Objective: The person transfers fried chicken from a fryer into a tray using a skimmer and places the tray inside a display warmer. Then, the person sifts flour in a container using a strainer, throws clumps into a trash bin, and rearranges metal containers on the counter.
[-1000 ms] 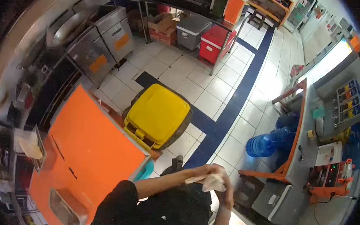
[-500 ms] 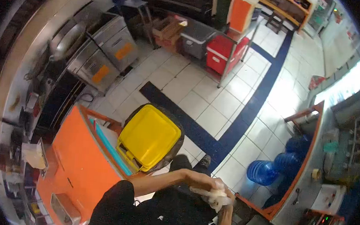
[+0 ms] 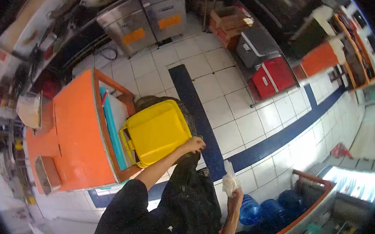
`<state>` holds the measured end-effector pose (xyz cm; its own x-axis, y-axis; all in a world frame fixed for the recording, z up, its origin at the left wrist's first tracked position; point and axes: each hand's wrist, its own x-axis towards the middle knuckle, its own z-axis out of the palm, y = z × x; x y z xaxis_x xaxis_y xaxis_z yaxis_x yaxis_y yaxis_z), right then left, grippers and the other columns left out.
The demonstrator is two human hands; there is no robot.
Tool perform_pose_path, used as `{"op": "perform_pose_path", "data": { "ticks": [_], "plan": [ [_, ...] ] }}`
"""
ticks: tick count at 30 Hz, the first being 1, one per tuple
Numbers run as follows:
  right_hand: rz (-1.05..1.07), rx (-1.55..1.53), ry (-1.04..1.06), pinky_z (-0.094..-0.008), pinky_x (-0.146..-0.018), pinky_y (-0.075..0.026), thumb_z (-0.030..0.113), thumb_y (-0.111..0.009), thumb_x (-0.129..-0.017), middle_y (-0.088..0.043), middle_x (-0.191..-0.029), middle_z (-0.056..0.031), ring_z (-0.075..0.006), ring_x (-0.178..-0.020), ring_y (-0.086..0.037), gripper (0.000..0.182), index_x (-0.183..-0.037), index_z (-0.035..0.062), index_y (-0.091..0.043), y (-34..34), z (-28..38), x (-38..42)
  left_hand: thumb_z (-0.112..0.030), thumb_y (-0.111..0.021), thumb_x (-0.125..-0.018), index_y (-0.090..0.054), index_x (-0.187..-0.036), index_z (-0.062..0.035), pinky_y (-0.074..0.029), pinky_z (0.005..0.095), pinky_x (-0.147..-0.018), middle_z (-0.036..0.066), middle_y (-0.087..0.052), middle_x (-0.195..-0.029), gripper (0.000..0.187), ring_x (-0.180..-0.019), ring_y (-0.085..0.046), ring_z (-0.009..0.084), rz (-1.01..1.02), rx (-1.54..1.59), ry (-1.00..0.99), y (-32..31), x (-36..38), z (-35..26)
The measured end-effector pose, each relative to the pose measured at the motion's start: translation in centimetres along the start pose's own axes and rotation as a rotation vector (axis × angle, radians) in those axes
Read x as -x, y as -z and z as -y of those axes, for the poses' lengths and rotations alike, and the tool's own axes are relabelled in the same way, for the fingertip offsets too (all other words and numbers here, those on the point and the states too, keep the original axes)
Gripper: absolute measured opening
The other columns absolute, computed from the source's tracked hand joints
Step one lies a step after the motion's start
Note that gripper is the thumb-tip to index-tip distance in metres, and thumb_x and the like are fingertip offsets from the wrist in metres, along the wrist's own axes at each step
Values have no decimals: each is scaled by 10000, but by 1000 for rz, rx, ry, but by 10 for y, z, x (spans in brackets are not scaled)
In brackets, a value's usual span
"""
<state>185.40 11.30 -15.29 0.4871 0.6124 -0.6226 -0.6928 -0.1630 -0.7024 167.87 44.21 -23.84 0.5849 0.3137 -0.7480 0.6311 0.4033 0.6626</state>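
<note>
My left hand [image 3: 194, 145] is at the right edge of the yellow bin lid [image 3: 159, 134], its fingers curled; whether they grip the rim is too small to tell. The lid lies closed over a bin wrapped in a dark bag [image 3: 189, 117]. In my right hand [image 3: 236, 195] is a crumpled whitish plastic bag [image 3: 230, 181], held out to the right of my legs with its top sticking up. What the bag contains cannot be made out.
An orange counter [image 3: 79, 126] stands left of the bin. Blue water bottles [image 3: 250, 211] lie at the lower right beside an orange-edged table [image 3: 295, 226]. Farther off are a red cooler [image 3: 273, 77], a grey cooler [image 3: 257, 47] and steel cabinets [image 3: 128, 26].
My hands, together at the whitish bag before, have separated. The left has moved to the bin lid's edge, while the right keeps the bag. The view has turned and shifted.
</note>
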Motion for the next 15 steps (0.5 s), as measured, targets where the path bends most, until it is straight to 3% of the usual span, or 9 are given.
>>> {"op": "perform_pose_path", "data": {
  "ticks": [2, 4, 6, 8, 9, 10, 13, 14, 15],
  "plan": [
    [-83, 265, 33, -292, -713, -503, 171, -546, -850, -612, -981, -105, -194, -856, -616, 366, -1152, -35, -522, 30, -8, -33, -228, -572, -798, -625, -1075, -83, -533, 435, -728, 150, -596, -1168, 317, -990, -628, 287, -330, -609, -64, 36, -12, -7],
    [-247, 381, 28, -269, -515, -436, 121, -556, -861, -532, -693, -46, -133, -587, -510, 133, -800, 6, -531, 41, -5, -51, -172, -564, -769, -635, -1048, -69, -494, 507, -771, 159, -618, -1119, 306, -1017, -604, 350, -485, -779, -184, 56, -77, 56],
    [-351, 625, 139, -257, -494, -391, 134, -603, -847, -522, -665, -29, -118, -580, -472, 184, -736, 12, -521, 49, -9, -67, -182, -567, -776, -626, -1063, -65, -475, 525, -780, 146, -619, -1119, 315, -1006, -605, 346, -319, -896, 93, 68, -86, 67],
    [-302, 745, 37, -291, -509, -383, 154, -622, -847, -550, -690, -35, -125, -595, -468, 191, -756, -3, -559, -14, 21, -71, -177, -555, -777, -622, -1058, -55, -478, 522, -768, 142, -621, -1088, 313, -975, -612, 347, -338, -963, 151, 76, -85, 83],
    [-203, 937, 0, -257, -590, -459, 218, -584, -885, -597, -853, -53, -123, -716, -559, 220, -958, 12, -555, 0, 13, -88, -196, -540, -789, -609, -993, -53, -486, 498, -695, 137, -624, -1031, 258, -878, -630, 336, -381, -1071, 44, 74, -77, 85],
    [-163, 920, 41, -253, -603, -467, 227, -578, -879, -613, -869, -60, -131, -740, -573, 240, -986, 13, -564, 9, 0, -105, -214, -524, -801, -597, -928, -52, -494, 474, -623, 132, -627, -973, 219, -782, -648, 324, -435, -1183, -67, 75, -68, 84],
    [-38, 1094, 69, -273, -636, -478, 234, -597, -848, -620, -888, -77, -146, -790, -587, 305, -1033, -8, -580, -50, 3, -134, -226, -527, -804, -600, -920, -77, -488, 496, -643, 112, -627, -922, 203, -810, -646, 312, -591, -975, -225, 75, -35, 71],
    [90, 864, 126, -272, -643, -476, 205, -610, -836, -631, -923, -79, -141, -788, -585, 287, -1045, 10, -585, -83, 4, -132, -252, -543, -805, -596, -938, -77, -456, 579, -658, 103, -613, -1026, 227, -831, -641, 335, -667, -880, -242, 76, -24, 75],
    [118, 858, 132, -272, -643, -476, 205, -610, -836, -631, -923, -79, -141, -788, -585, 287, -1045, 10, -585, -87, -1, -129, -252, -543, -805, -596, -938, -77, -456, 579, -658, 103, -613, -1026, 227, -831, -641, 335, -692, -884, -230, 80, -9, 78]
  ]
}}
